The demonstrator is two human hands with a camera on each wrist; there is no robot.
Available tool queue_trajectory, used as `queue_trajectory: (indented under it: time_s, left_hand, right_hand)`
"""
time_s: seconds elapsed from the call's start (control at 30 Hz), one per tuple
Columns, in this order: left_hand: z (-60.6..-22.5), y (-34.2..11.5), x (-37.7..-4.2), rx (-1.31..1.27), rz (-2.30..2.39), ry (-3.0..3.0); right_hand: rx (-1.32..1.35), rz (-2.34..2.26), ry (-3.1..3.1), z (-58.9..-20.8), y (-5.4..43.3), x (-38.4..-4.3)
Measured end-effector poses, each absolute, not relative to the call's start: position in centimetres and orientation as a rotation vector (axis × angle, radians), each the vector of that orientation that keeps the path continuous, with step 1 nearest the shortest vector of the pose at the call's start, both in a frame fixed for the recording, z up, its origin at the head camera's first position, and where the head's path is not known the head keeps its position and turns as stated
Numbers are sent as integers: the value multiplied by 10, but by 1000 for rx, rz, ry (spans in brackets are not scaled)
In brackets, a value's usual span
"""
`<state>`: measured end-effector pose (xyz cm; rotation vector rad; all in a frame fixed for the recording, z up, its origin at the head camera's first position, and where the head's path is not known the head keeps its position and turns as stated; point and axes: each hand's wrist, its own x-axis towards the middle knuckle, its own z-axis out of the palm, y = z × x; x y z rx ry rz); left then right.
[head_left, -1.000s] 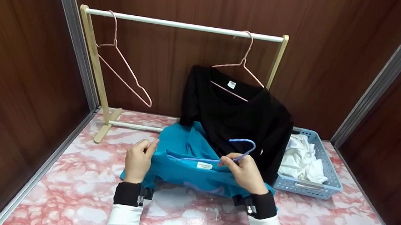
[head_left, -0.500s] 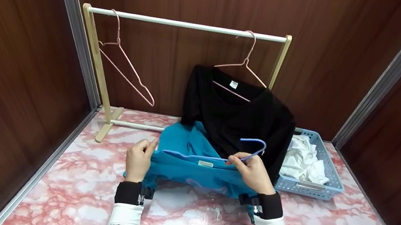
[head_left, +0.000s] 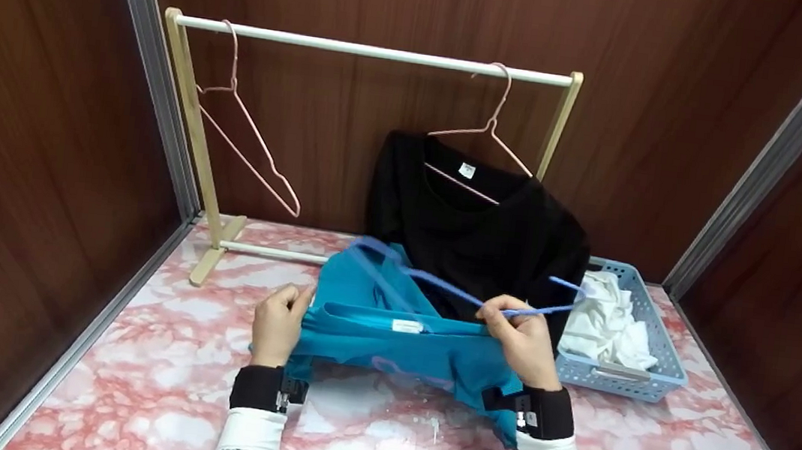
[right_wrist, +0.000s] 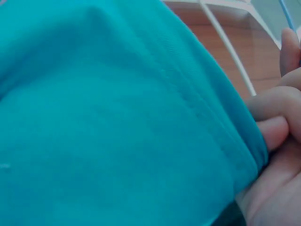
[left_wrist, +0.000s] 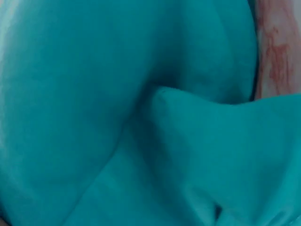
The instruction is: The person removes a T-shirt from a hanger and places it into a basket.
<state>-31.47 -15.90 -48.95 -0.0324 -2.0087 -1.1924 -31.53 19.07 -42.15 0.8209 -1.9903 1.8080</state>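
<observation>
Left hand (head_left: 277, 328): fingers curled, pinching the near side of a teal fabric shirt (head_left: 379, 349) at its neckline. Right hand (head_left: 526, 349): fingers curled round a slim blue hanger (head_left: 443, 285) and gripping the shirt's opposite neckline edge. Shirt: stretched between both hands, small white label (head_left: 407, 326) at the collar. Hanger: hook pointing rightward from the right hand, its blurred shoulder end reaching left above the shirt. Beyond the hands: pale wooden rack with white rod (head_left: 375, 50), bearing a black long-sleeved top (head_left: 475, 241) on a pink hanger (head_left: 492, 124). Right of the right hand: light-blue perforated plastic basket (head_left: 632, 387) containing crumpled white cloth (head_left: 605, 320).
</observation>
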Motion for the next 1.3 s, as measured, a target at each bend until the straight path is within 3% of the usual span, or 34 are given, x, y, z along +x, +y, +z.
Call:
queue_trajectory:
  time_s: [0.47, 1.3]
  left_hand:
    - [-494, -150, -316, 75, -1225, -2142]
    - [-499, -148, -315, 130, -1218, -2325]
  right_hand:
    - [824, 2215, -1405, -423, 188, -319]
    - [647, 2376, -585, -405, 192, -311]
